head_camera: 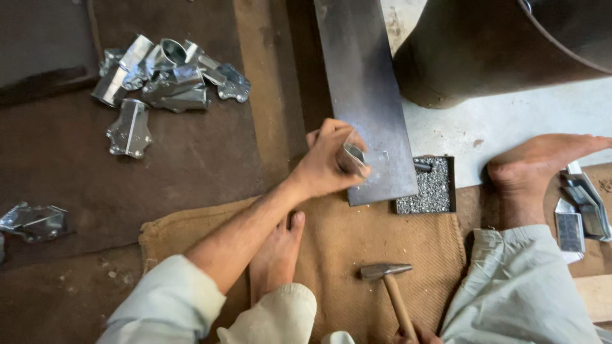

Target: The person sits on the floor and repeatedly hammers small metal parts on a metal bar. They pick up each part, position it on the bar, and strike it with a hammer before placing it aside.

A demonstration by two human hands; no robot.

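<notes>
The left hand (325,159) has its fingers clamped on a small shiny metal bracket (354,159), pressed on the near end of a dark steel plate (363,83) whose long axis runs away from the person. The right hand (414,332), at the bottom edge, has its fingers wrapped around a wooden-handled hammer (389,286), head pointing left, handle running back toward the person over the burlap sack (357,236).

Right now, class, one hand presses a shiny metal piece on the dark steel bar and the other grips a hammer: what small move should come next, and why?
Probably lift the hammer toward the bar. The left hand already steadies the metal piece there, while the right hand holds the handle with the head low over the burlap.
</notes>
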